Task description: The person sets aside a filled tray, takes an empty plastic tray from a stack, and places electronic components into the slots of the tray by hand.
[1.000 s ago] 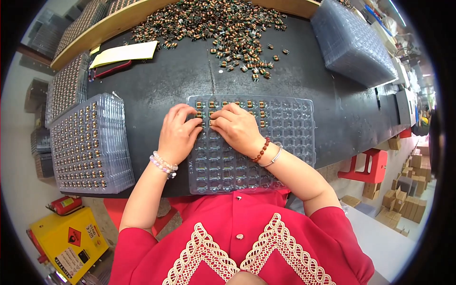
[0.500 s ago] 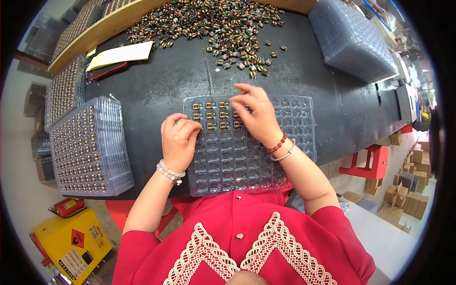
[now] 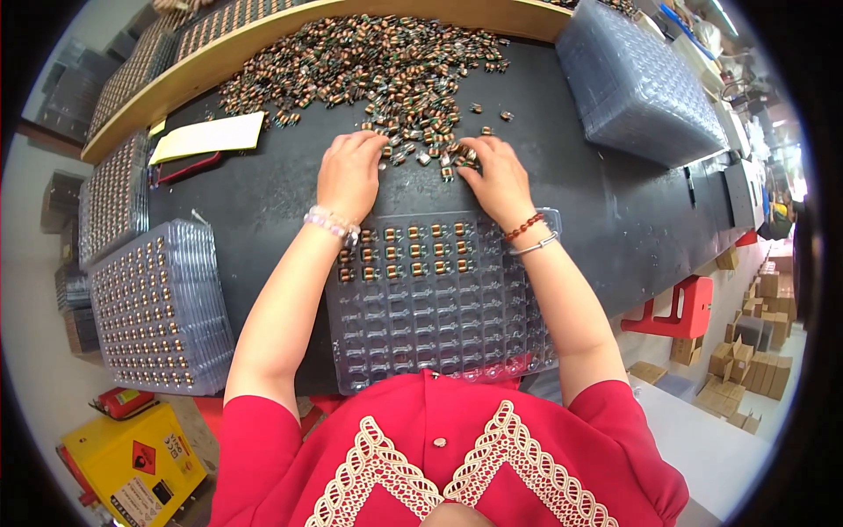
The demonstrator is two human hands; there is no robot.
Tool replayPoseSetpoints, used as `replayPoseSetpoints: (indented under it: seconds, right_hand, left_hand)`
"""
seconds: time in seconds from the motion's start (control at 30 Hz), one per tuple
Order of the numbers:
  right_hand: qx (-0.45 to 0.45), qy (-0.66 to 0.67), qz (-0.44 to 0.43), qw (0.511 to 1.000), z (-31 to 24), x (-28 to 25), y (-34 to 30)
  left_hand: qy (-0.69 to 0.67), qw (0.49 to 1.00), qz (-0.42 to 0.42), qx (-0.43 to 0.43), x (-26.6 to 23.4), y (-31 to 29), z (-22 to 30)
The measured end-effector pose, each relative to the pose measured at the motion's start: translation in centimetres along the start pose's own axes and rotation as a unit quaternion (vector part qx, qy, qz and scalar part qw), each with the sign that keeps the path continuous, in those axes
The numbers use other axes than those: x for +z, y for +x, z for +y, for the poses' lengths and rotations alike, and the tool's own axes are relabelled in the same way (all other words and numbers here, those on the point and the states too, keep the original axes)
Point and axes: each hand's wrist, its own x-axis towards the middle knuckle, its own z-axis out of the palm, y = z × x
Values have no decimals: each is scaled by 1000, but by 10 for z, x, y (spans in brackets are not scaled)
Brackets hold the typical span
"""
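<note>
A heap of small copper-wound coils (image 3: 413,88) lies on the dark table. My left hand (image 3: 349,178) is at the heap's near edge, its fingers curled down beside loose coils; what sits between its fingertips is hidden. Further right, my right hand (image 3: 499,180) has its thumb and fingers closed around a small coil (image 3: 468,156) at the edge of the heap. Below both hands lies a clear plastic tray (image 3: 421,329) with rows of pockets. Coils fill pockets in its upper left rows; the lower pockets hold none. My right wrist partly covers its top right corner.
Stacked trays filled with coils (image 3: 162,307) stand at the left. A tall stack of clear trays (image 3: 632,97) is at the back right. Yellow paper (image 3: 206,139) lies over a dark red object (image 3: 189,167). A wooden rail (image 3: 202,66) borders the back. A red stool (image 3: 680,307) stands right.
Both hands have moved from above the tray, forward to the near edge of the heap. Another coil shows in the tray's upper rows. The whole view has shifted slightly.
</note>
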Motion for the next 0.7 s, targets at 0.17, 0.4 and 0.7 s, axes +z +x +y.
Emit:
replayPoseSetpoints:
  seconds: [0.17,0.4,0.7]
  right_hand:
    - [22,54,-13,998,7,2,1]
    - [-15,115,32,993,11,-14,-26]
    - [-2,238,14,971,-19,-35,-74]
  left_hand:
    - [99,985,-135,34,14,14,-1]
    - [42,992,-114,22,-10,0,12]
    - [-210,958,-176,-86,-32,-76,98]
